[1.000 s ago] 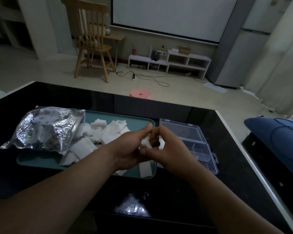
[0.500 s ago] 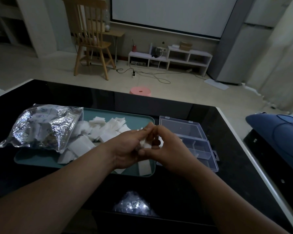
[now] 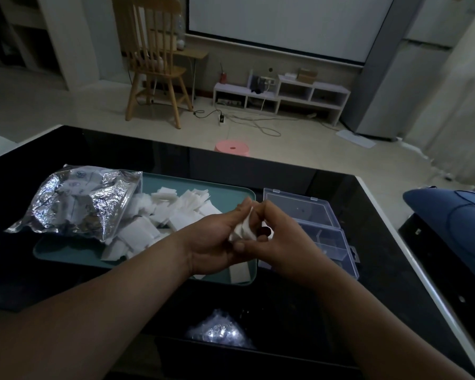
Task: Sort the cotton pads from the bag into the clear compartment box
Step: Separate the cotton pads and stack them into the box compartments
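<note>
Both hands were together over the right end of the teal tray (image 3: 66,256). Left hand (image 3: 213,239) and right hand (image 3: 284,244) both pinched the same white cotton pad (image 3: 243,229), fingers curled on it.

Vs a second ago: hands hadn't travelled, but more of the pad showed between the fingertips, stood up and partly folded. I read that as working one pad loose or folding it, not placing yet. Couldn't tell whether it was a single pad or a few stuck together.

Loose cotton pads (image 3: 173,212) lay spilled across the tray from the mouth of the foil bag (image 3: 80,201), which sat on the tray's left end. Clear compartment box (image 3: 337,242) sat just beside the tray's right edge on the black table (image 3: 381,270), lid open toward the table's far edge, partly under the right hand. Compartments looked mostly bare, but too dim to be sure.

Net: nothing new went into the box in that second. Next move is probably a short carry right and a drop into a compartment. Risk: pad clings to the fingers.
</note>
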Demonstrator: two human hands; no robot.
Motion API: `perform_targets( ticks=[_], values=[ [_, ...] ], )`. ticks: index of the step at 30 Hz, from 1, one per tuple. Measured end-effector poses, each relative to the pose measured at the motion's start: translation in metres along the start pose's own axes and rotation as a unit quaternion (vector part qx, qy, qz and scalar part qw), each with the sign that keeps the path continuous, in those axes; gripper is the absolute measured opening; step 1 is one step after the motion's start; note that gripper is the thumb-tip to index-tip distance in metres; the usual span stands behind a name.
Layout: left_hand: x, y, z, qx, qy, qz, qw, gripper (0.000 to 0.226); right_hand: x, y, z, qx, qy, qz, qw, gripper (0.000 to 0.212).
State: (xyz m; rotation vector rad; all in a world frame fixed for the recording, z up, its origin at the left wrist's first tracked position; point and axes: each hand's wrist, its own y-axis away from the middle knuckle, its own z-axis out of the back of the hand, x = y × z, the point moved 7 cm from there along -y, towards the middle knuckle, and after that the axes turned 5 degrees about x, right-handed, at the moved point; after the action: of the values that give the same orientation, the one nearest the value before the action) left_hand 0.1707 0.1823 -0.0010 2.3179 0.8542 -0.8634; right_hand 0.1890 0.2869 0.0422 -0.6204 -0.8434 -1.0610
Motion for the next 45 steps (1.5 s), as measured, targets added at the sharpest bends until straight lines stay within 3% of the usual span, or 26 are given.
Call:
perform_targets(
  ticks=[4, 7, 12, 17, 20, 23, 27, 32, 34, 37, 40, 43, 45],
  values=[
    [0.008, -0.003, -0.004, 0.011, -0.023, 0.022, 0.999, 0.059, -0.007, -0.004, -0.007, 0.02, 0.066, -0.001, 0.998, 0.049],
    [0.011, -0.003, -0.008, 0.018, -0.017, 0.029, 0.999, 0.059, -0.014, -0.006, -0.01, -0.014, 0.15, 0.008, 0.989, 0.062],
    [0.006, -0.006, -0.007, -0.033, -0.033, -0.005, 0.999, 0.047, -0.016, -0.003, 0.0, -0.077, 0.15, 0.008, 0.986, 0.033],
    [0.003, -0.012, 0.003, -0.102, -0.056, -0.047, 0.992, 0.046, -0.015, 0.0, 0.001, -0.132, 0.188, 0.002, 0.973, 0.039],
    [0.005, -0.019, -0.002, -0.066, -0.006, -0.038, 0.997, 0.04, -0.017, -0.002, 0.0, -0.145, 0.18, -0.028, 0.973, 0.028],
    [0.007, -0.028, -0.001, -0.091, -0.022, -0.066, 0.993, 0.024, -0.027, -0.004, 0.007, -0.154, 0.163, -0.066, 0.972, 0.016],
    [0.005, -0.03, 0.0, -0.187, -0.094, -0.112, 0.971, 0.032, -0.038, 0.0, 0.02, -0.167, 0.14, -0.11, 0.97, 0.014],
    [-0.005, -0.046, -0.022, -0.159, -0.225, -0.124, 0.953, 0.035, -0.046, 0.002, 0.049, -0.197, 0.051, -0.143, 0.969, 0.012],
    [-0.018, -0.059, -0.022, -0.183, -0.328, -0.153, 0.914, 0.042, -0.054, 0.004, 0.08, -0.246, 0.01, -0.157, 0.956, 0.015],
    [-0.028, -0.073, -0.021, -0.187, -0.502, -0.171, 0.827, 0.04, -0.076, 0.015, 0.121, -0.307, -0.032, -0.194, 0.931, 0.015],
    [-0.011, -0.091, -0.021, -0.139, -0.634, -0.129, 0.749, 0.039, -0.109, 0.02, 0.127, -0.288, -0.037, -0.253, 0.923, 0.014],
    [0.006, -0.105, -0.027, -0.1, -0.77, -0.109, 0.62, 0.042, -0.127, 0.018, 0.119, -0.267, -0.025, -0.272, 0.924, 0.014],
    [0.013, -0.11, -0.03, -0.088, -0.822, -0.105, 0.552, 0.042, -0.134, 0.016, 0.12, -0.268, -0.002, -0.273, 0.924, 0.014]
  ],
)
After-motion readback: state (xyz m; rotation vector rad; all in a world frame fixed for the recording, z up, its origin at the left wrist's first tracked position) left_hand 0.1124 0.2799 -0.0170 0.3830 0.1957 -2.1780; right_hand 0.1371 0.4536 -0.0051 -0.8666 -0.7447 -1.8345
